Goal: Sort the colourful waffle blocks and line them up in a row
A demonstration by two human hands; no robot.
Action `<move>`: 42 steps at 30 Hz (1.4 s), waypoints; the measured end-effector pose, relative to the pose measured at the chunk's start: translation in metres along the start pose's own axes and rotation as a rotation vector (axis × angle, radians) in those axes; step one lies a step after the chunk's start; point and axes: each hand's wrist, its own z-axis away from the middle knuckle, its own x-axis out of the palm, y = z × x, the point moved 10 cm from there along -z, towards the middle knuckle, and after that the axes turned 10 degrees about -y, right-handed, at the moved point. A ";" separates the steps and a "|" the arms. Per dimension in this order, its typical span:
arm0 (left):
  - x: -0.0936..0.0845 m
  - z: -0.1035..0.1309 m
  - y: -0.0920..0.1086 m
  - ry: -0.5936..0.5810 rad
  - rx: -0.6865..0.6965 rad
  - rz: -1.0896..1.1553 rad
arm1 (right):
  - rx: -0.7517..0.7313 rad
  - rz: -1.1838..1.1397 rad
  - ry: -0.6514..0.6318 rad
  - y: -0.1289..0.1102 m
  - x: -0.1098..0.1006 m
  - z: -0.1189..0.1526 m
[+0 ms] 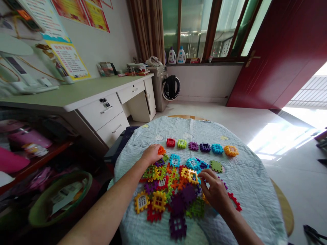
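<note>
Between the fingertips of my left hand point(152, 154) is an orange interlocking building block point(161, 150), at the far left of a loose pile. My right hand point(214, 187) is over the pile's right side, fingers bent and closed at the edge of a yellow window block point(194, 177). The pile mixes purple, red, green, blue and yellow blocks, among them a dark purple window block point(177, 227) at the near edge. Behind it stands a spaced row, from a red block point(170, 142) at left to an orange-yellow block point(231, 150) at right.
A pale blue cloth point(245, 190) covers the round table. To the left are a desk with drawers point(102, 109) and a green basket point(61, 200). A washing machine point(159, 88) stands at the back, near the window. A red door point(276, 58) is at the right.
</note>
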 end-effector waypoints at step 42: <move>-0.019 -0.023 -0.113 0.018 -0.263 0.055 | 0.031 -0.002 -0.077 0.009 0.013 0.000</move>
